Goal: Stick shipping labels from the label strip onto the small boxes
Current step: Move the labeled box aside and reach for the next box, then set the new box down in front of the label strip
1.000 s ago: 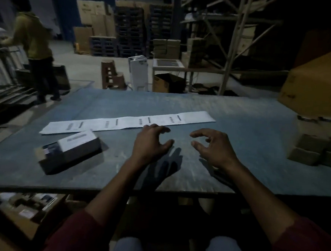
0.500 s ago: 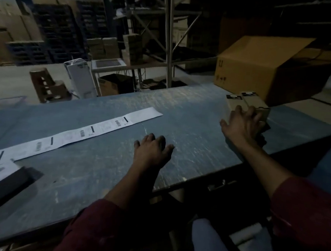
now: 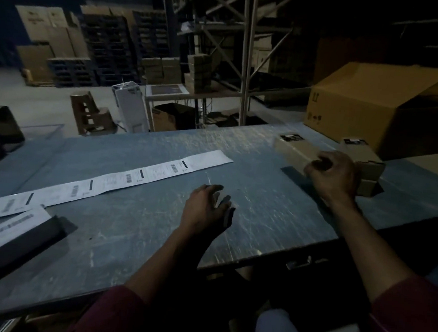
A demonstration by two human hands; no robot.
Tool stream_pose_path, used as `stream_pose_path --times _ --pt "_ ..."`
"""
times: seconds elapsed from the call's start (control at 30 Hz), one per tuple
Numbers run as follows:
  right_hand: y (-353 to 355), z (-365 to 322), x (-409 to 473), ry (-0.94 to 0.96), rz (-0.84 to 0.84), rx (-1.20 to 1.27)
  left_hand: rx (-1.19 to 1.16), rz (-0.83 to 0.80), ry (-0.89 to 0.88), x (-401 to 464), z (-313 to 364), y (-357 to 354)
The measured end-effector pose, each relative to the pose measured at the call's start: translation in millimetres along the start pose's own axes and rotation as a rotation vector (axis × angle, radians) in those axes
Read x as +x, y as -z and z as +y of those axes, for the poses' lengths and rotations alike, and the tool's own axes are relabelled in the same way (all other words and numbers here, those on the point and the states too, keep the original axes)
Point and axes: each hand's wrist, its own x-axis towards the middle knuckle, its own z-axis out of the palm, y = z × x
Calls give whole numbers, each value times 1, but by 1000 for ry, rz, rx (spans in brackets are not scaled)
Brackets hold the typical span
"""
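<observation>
A long white label strip (image 3: 145,174) lies diagonally across the blue table (image 3: 260,219). My right hand (image 3: 334,174) is closed around the near end of a small brown box (image 3: 294,150), which hangs just above the table over its own shadow. A second small brown box (image 3: 362,155) sits right behind that hand, with more boxes under it. My left hand (image 3: 206,208) rests palm down on the table in the middle, fingers spread, holding nothing. At the far left lies a dark box with a white label on top (image 3: 14,226).
A large open cardboard carton (image 3: 357,107) lies on its side at the table's right back corner. The table's front edge runs just below my left hand. Beyond the table are metal racking (image 3: 246,65), stacked cartons and pallets.
My right hand went from mid-table out to the small boxes on the right and closed on one, which is now off the stack. My left hand stayed flat on the table.
</observation>
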Motion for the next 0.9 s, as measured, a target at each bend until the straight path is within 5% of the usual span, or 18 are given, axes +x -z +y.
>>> stream_pose_path --times 0.23,0.37,0.63,0.8,0.9 --pt "-51 -43 -54 296 -569 403 -217 486 70 11 -34 89" --pt "-82 -56 -71 303 -865 503 -238 573 109 18 -54 138" --pt "-98 -76 -50 230 -1221 447 -276 395 196 49 -108 156" --pt "-169 -115 0 384 -922 148 -189 192 178 95 -114 139" --pt "-237 -120 24 458 -975 -107 -115 -59 169 121 -117 128"
